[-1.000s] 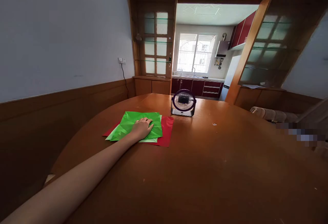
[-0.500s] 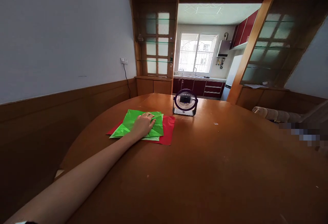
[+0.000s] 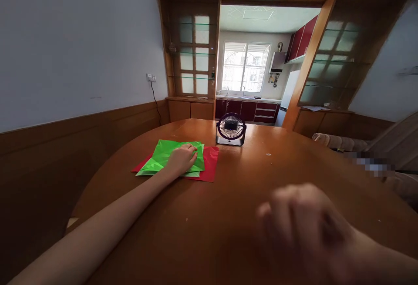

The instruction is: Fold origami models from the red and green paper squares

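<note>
Palm down, my left hand (image 3: 181,159) rests on a creased bright green sheet (image 3: 161,152) at the left of the table. Its fingers lie on the sheet, slightly bent, with the thumb apart. A paler green sheet (image 3: 195,174) shows from beneath, and a red sheet (image 3: 210,165) sticks out on both sides under that. Over the near right part of the table is my right hand (image 3: 303,219), badly smeared by motion. Its fingers point down and look bent; whether anything is in them cannot be made out.
A small dark fan (image 3: 231,128) on a stand is at the far side of the round wooden table (image 3: 235,180). A small white scrap (image 3: 268,154) lies right of the fan. Beyond are wooden cabinets (image 3: 202,111). A covered seat (image 3: 341,141) stands at the right.
My right hand has come into view from the lower right. The left hand keeps its place on the green sheet. The whole view has shifted slightly, moving the scene left.
</note>
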{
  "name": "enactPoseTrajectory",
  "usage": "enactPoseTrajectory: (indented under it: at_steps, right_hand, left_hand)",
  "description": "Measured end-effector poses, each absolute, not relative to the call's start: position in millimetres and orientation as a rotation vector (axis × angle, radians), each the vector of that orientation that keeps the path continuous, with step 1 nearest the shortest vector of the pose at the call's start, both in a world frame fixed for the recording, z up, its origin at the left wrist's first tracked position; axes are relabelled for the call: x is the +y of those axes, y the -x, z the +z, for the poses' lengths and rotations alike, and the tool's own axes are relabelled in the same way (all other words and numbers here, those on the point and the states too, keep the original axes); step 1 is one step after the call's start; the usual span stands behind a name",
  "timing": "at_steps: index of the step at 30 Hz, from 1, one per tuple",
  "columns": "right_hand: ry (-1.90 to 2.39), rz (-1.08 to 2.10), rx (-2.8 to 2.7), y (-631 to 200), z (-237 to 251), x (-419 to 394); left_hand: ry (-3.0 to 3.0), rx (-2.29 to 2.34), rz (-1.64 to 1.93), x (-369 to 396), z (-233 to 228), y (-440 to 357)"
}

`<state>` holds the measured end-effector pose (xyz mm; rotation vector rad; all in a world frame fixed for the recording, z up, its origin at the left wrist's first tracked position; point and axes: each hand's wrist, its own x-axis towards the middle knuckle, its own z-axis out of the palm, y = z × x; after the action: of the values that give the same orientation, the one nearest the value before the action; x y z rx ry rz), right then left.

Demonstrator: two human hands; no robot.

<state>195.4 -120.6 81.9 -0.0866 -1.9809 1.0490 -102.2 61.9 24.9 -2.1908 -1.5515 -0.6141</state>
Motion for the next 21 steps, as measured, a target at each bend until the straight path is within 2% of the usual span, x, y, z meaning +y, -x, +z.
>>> enactPoseTrajectory:
  at_steps: [3, 7, 11, 21]
  right_hand:
    - [0.376, 0.816, -1.886, -184.7, 83.9, -48.4]
    - [0.809, 0.243, -2.165, -202.7, 30.2, 29.3]
    - [0.896, 0.047, -2.514, -210.4, -6.2, 49.6]
    - [0.958, -0.086, -2.535, -210.3, -11.1, 46.9]
  left_hand:
    - [2.243, -1.503, -0.650, 52.2, 26.7, 91.4]
    - [2.393, -1.240, -0.649, 31.8, 21.2, 64.3]
    - [2.593, -0.906, -0.630, 17.3, 7.7, 41.2]
    - [2.753, -0.621, -0.469, 18.0, 0.5, 38.9]
